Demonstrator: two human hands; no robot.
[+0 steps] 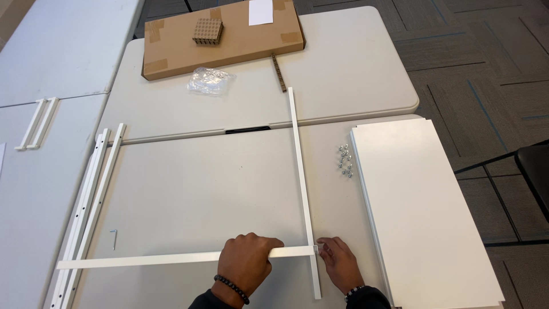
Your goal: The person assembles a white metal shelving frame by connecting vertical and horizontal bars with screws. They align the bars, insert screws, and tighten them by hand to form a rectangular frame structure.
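A long white bar (301, 171) lies front to back on the grey table (200, 189). A second white bar (137, 260) lies crosswise near the front edge, and its right end meets the first bar. My left hand (245, 264) is closed over the crosswise bar close to that joint. My right hand (338, 263) rests to the right of the joint, fingertips pinched at the corner where the bars meet. Whether a small fastener is between the fingertips is too small to tell.
Several screws (345, 160) lie beside stacked white panels (423, 217) on the right. More white bars (91, 200) lie at the left, with a small hex key (114, 237) near them. A cardboard box (223, 37) and a plastic bag (210, 80) sit at the back. A dark chair (534, 171) stands at the right.
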